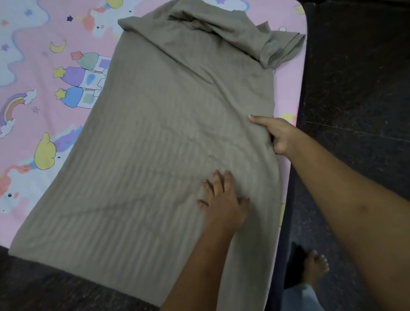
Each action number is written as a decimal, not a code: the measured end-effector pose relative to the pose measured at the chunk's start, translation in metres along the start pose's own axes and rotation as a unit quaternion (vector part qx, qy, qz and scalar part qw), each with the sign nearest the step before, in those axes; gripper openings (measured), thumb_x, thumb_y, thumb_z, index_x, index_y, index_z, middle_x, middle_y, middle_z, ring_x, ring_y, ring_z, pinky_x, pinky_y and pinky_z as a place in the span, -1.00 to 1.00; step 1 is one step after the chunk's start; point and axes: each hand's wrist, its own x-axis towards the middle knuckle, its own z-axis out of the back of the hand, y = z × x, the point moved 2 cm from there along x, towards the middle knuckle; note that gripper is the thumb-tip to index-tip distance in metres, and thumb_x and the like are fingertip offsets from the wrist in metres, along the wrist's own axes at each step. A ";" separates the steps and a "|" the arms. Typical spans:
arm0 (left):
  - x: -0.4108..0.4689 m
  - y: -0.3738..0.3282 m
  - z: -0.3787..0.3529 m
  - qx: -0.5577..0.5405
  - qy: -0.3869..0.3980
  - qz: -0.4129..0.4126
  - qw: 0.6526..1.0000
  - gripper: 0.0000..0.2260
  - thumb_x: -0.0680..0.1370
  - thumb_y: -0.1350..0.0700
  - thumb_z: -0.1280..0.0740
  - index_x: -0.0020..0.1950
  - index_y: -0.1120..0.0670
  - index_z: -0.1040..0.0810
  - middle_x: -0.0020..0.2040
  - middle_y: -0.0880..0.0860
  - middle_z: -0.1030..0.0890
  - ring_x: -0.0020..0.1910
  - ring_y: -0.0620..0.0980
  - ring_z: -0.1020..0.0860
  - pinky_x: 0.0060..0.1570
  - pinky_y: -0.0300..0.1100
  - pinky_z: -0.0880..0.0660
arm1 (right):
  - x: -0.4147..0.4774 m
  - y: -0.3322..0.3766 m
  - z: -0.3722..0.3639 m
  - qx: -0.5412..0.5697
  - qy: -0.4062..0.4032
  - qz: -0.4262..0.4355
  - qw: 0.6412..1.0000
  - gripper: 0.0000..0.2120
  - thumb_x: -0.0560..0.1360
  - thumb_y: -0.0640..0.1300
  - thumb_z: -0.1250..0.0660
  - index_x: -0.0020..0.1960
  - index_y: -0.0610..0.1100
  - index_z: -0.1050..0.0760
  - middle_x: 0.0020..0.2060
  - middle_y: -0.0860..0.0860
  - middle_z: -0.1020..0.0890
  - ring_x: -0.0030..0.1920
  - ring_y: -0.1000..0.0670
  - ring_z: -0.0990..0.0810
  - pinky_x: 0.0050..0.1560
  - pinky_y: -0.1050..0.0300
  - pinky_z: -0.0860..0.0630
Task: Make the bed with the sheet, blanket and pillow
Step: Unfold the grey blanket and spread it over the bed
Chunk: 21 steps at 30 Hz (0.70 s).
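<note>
Closest to the lens, the right forearm comes in from the lower right and ends at the right hand (277, 138), which grips the right edge of the blanket (165, 133). Its thumb (259, 120) lies on top of the cloth and points left, while the other fingers are curled under the edge and hidden. The left hand (221, 204) reaches up from the bottom centre and rests palm down on the blanket. Its fingers (218, 178) are straight and spread, holding nothing, and the cloth around them shows shallow creases.

The blanket is grey-brown with faint woven stripes and lies lengthwise along the right side of the bed (299, 97). Most of it is spread flat. Its far end is bunched in loose, overlapping folds near the bed's far right corner, and its near end hangs over the near edge of the bed, in front of the dark floor (360, 78).

Under the blanket, the sheet (31, 69) covers the mattress. It is pink, printed with unicorns, a rainbow, a crescent moon, stars and a small castle, and it looks smooth across the left half of the bed. A narrow strip of it shows to the right of the blanket, just beside the right hand.

Below the right arm, a bare foot (315, 267) stands on the floor beside the bed, with a pale blue trouser leg (299, 299) above it at the bottom of the view.
</note>
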 end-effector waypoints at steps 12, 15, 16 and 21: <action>0.068 -0.099 0.008 -0.099 -0.058 0.235 0.965 -0.26 0.53 -0.35 -0.03 0.52 -0.10 0.30 0.50 0.20 0.37 0.46 0.34 0.30 0.25 0.50 0.02 | 0.047 0.054 0.103 0.002 -0.039 0.117 0.992 -0.75 0.52 -0.38 -0.27 -0.05 -0.02 -0.45 -0.37 0.00 -0.37 -0.64 0.20 -0.22 -0.64 0.37 -0.13; 0.082 -0.131 0.007 -0.109 -0.079 0.234 0.963 -0.19 0.54 -0.32 -0.07 0.52 0.03 0.33 0.51 0.19 0.35 0.48 0.27 0.30 0.27 0.47 0.03 | 0.053 0.083 0.100 -0.051 0.007 0.113 0.992 -0.91 0.54 -0.27 -0.31 0.00 -0.11 -0.46 -0.32 -0.03 -0.46 -0.52 0.18 -0.39 -0.54 0.36 -0.35; 0.086 -0.140 0.006 -0.111 -0.086 0.231 0.963 -0.19 0.54 -0.31 -0.08 0.52 0.05 0.33 0.51 0.18 0.34 0.48 0.26 0.30 0.28 0.47 0.03 | 0.055 0.093 0.096 -0.080 0.020 0.117 0.990 -0.88 0.53 -0.23 -0.34 0.06 -0.16 -0.48 -0.27 -0.06 -0.52 -0.43 0.13 -0.47 -0.46 0.33 -0.45; 0.103 -0.163 0.003 -0.088 -0.109 0.221 0.965 -0.24 0.55 -0.33 0.01 0.53 0.04 0.29 0.53 0.11 0.30 0.49 0.26 0.25 0.25 0.49 -0.01 | 0.071 0.121 0.068 -0.201 0.068 0.125 0.969 -0.80 0.46 -0.11 -0.44 0.00 -0.22 -0.59 -0.02 -0.10 -0.64 -0.05 -0.04 -0.62 0.07 0.01 -0.58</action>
